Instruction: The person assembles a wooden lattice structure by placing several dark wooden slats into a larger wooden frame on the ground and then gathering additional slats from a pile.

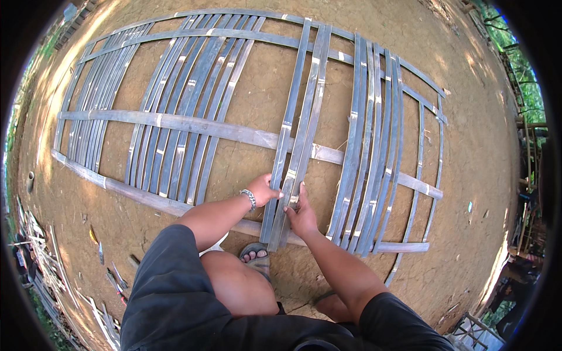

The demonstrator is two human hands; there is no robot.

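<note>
A large grid of split bamboo lies flat on the ground, with grey slats running away from me across long bamboo cross-poles [234, 133]. My left hand [260, 191], with a chain bracelet at the wrist, is closed around the left slat [295, 82] of a small middle group. Beside it, my right hand [303, 217] grips the neighbouring bamboo slats [310, 117] from the right, thumb over the top and index finger stretched along the edge. The near ends of these slats pass over the nearest bamboo pole [140, 198].
More slats [374, 134] stand grouped to the right, and a denser set [187, 88] to the left. Hand tools [117, 281] and a pile of thin sticks [52, 251] lie at the lower left. My sandalled foot [256, 257] is near the front pole.
</note>
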